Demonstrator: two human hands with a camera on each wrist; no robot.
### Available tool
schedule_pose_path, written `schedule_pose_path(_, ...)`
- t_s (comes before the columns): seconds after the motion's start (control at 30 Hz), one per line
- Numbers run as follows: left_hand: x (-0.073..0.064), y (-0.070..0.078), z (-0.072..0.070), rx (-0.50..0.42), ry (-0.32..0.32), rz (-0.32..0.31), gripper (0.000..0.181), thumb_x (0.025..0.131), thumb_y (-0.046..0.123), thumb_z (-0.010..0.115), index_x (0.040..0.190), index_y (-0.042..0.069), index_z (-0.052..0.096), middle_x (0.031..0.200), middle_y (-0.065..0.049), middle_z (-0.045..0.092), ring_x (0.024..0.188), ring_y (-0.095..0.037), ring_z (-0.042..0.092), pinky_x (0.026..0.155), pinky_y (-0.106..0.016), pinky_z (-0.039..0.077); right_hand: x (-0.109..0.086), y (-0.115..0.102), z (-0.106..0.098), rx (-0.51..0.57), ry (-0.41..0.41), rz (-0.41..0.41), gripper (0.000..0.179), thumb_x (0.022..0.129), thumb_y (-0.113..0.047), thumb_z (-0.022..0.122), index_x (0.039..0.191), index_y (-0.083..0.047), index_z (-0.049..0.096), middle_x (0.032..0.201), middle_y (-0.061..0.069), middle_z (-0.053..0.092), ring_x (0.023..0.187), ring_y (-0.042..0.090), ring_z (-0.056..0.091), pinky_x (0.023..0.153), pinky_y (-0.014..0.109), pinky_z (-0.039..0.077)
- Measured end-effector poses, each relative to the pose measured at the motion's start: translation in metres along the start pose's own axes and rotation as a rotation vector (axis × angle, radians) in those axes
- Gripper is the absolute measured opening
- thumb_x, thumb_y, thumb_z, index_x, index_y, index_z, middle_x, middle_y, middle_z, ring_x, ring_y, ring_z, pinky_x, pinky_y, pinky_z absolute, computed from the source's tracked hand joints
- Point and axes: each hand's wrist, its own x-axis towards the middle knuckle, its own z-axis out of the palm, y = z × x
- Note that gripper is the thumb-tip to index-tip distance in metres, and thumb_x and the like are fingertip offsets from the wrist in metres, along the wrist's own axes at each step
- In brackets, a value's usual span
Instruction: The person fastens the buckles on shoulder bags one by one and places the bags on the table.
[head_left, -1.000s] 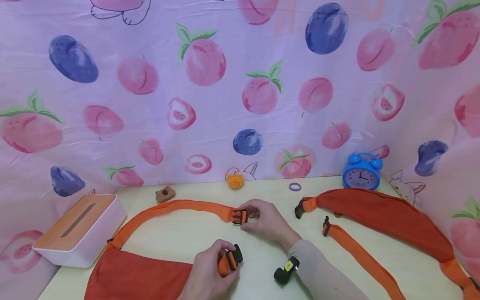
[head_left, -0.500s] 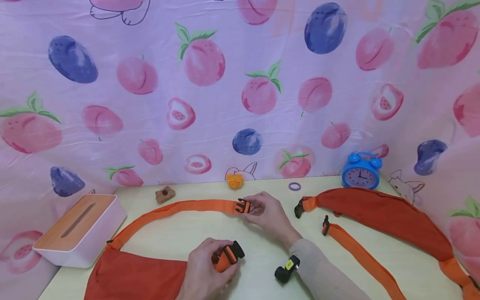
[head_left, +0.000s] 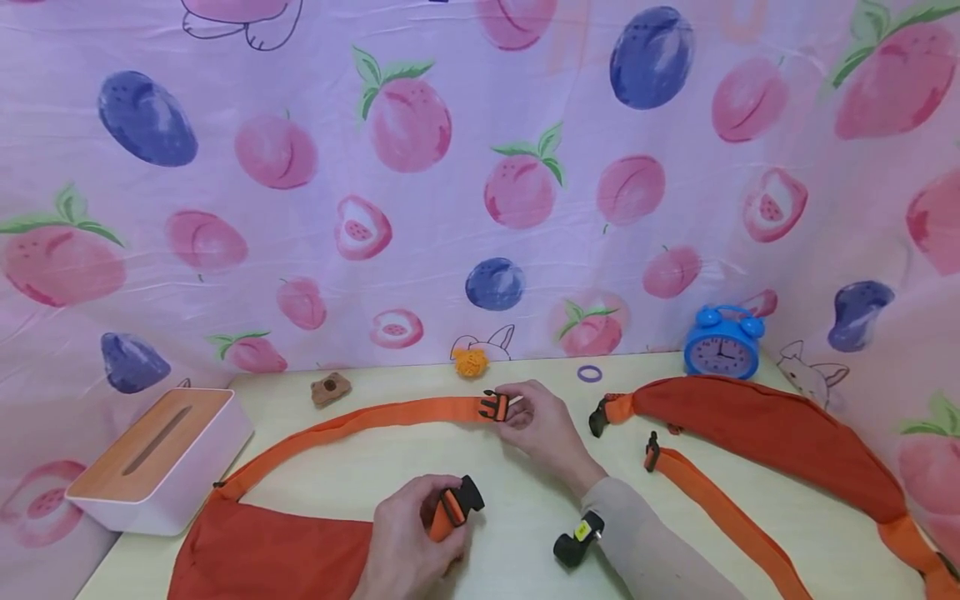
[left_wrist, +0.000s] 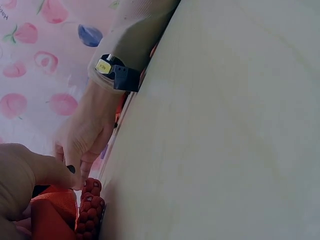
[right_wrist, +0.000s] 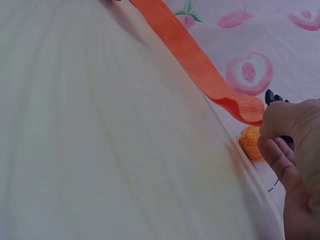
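A rust-red waist bag (head_left: 277,550) lies at the front left, its long orange strap (head_left: 397,412) arching across the table. My right hand (head_left: 542,423) pinches the black pronged buckle (head_left: 493,406) at that strap's end, lifting it off the table. In the right wrist view, the strap (right_wrist: 200,70) runs up to my fingers, which mostly hide the buckle. My left hand (head_left: 412,529) holds the bag's short strap end by its black socket buckle (head_left: 468,495), which sticks out past the fingertips. The two buckle halves are apart. In the left wrist view, red braided cord (left_wrist: 90,212) hangs by the left hand.
A second rust-red waist bag (head_left: 772,429) with a loose strap (head_left: 727,508) lies at the right. Behind stand a blue alarm clock (head_left: 722,346), a purple ring (head_left: 589,373), an orange yarn ball (head_left: 470,362) and a brown trinket (head_left: 331,388). A tissue box (head_left: 161,458) stands left.
My right hand has moved up and slightly right with the pronged buckle, drawing the strap straighter. The left hand has tipped the socket buckle slightly upward.
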Motion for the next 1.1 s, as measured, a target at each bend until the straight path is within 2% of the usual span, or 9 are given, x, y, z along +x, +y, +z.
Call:
schedule_pose_path(0.2, 0.004, 0.002, -0.003, 0.016, 0.025, 0.005, 0.058, 0.081, 0.008, 0.1, 0.135, 0.011, 0.079, 0.112, -0.002, 0.081, 0.086, -0.006, 0.073, 0.079, -0.024, 0.065, -0.002, -0.002, -0.009, 0.004, -0.008, -0.022, 0.06, 0.087, 0.01, 0.086, 0.14, -0.014, 0.074, 0.128, 0.004, 0.067, 0.099, 0.017, 0.072, 0.09, 0.025, 0.064)
schedule_pose_path(0.3, 0.009, 0.003, -0.005, 0.042, 0.065, 0.026, 0.059, 0.081, 0.011, 0.102, 0.135, 0.014, 0.08, 0.114, -0.001, 0.078, 0.09, -0.008, 0.075, 0.079, -0.027, 0.067, -0.002, -0.004, -0.013, -0.003, -0.015, -0.031, 0.059, 0.087, 0.01, 0.087, 0.139, -0.017, 0.075, 0.129, 0.002, 0.064, 0.101, 0.017, 0.071, 0.091, 0.025, 0.064)
schedule_pose_path(0.47, 0.022, 0.005, -0.009, 0.077, 0.161, 0.059, 0.056, 0.078, 0.01, 0.104, 0.129, 0.022, 0.083, 0.11, 0.001, 0.065, 0.092, -0.012, 0.07, 0.078, -0.032, 0.067, -0.002, -0.009, -0.02, -0.024, -0.021, -0.101, 0.056, 0.088, 0.006, 0.088, 0.138, -0.016, 0.077, 0.126, 0.004, 0.061, 0.1, 0.02, 0.071, 0.093, 0.027, 0.064)
schedule_pose_path(0.6, 0.032, 0.007, -0.013, 0.099, 0.209, 0.082, 0.06, 0.079, 0.008, 0.103, 0.134, 0.02, 0.082, 0.107, 0.0, 0.061, 0.092, -0.014, 0.068, 0.078, -0.036, 0.067, -0.004, -0.014, -0.026, -0.063, -0.025, -0.168, 0.056, 0.089, 0.001, 0.089, 0.141, -0.012, 0.074, 0.125, 0.004, 0.065, 0.101, 0.021, 0.071, 0.093, 0.029, 0.064)
schedule_pose_path(0.83, 0.041, 0.011, -0.019, 0.117, 0.258, 0.088, 0.066, 0.079, 0.006, 0.102, 0.14, 0.011, 0.076, 0.108, -0.002, 0.07, 0.096, -0.019, 0.073, 0.083, -0.042, 0.069, -0.004, -0.018, -0.027, -0.083, -0.031, -0.217, 0.052, 0.087, 0.002, 0.089, 0.134, -0.012, 0.072, 0.129, 0.003, 0.067, 0.106, 0.024, 0.071, 0.09, 0.031, 0.065)
schedule_pose_path(1.03, 0.04, 0.011, -0.018, 0.1, 0.288, 0.096, 0.059, 0.078, 0.009, 0.103, 0.13, 0.012, 0.075, 0.111, -0.001, 0.078, 0.093, -0.016, 0.073, 0.083, -0.044, 0.068, -0.003, -0.02, -0.03, -0.069, -0.087, -0.224, 0.053, 0.087, 0.005, 0.088, 0.133, -0.015, 0.071, 0.13, 0.0, 0.067, 0.104, 0.019, 0.072, 0.091, 0.035, 0.066)
schedule_pose_path(1.1, 0.039, 0.011, -0.018, 0.088, 0.288, 0.104, 0.057, 0.079, 0.011, 0.103, 0.129, 0.013, 0.076, 0.111, 0.0, 0.078, 0.093, -0.016, 0.074, 0.081, -0.039, 0.068, -0.003, -0.021, -0.031, -0.055, -0.112, -0.228, 0.054, 0.087, 0.005, 0.088, 0.133, -0.017, 0.071, 0.13, -0.001, 0.069, 0.103, 0.019, 0.073, 0.091, 0.037, 0.065)
